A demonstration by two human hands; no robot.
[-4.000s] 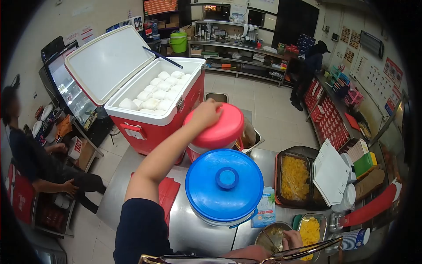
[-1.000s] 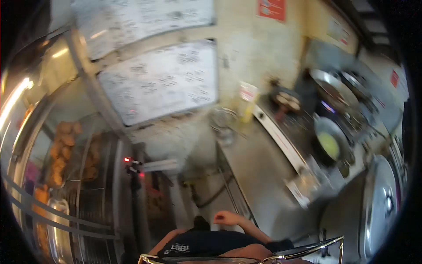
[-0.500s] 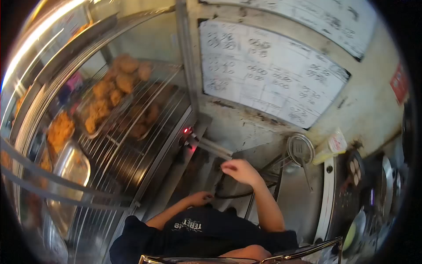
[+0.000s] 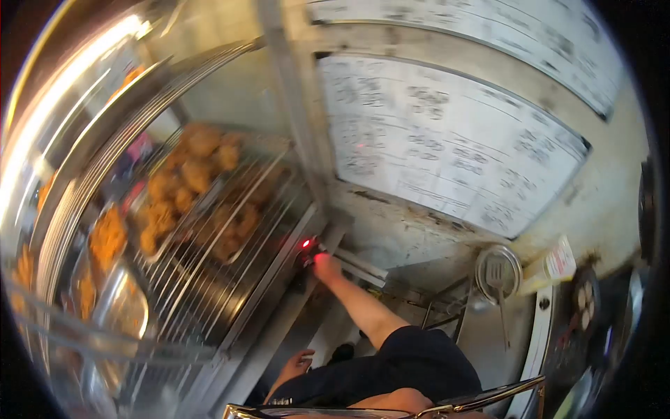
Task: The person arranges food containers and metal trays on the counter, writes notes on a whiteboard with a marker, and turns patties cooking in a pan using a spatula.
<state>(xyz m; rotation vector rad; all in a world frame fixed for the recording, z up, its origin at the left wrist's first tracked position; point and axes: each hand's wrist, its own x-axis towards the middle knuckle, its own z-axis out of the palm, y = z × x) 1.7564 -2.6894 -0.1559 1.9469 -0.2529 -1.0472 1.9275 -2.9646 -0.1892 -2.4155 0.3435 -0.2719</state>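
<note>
The right hand reaches beside a red light on a cabinet of fried food, grip unclear; left hand low, grip loosely spread.

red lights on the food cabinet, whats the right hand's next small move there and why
The right hand should perhaps settle on the dark controls beside the red lights: it reaches close to them, though blur hides whether it touches.
</note>
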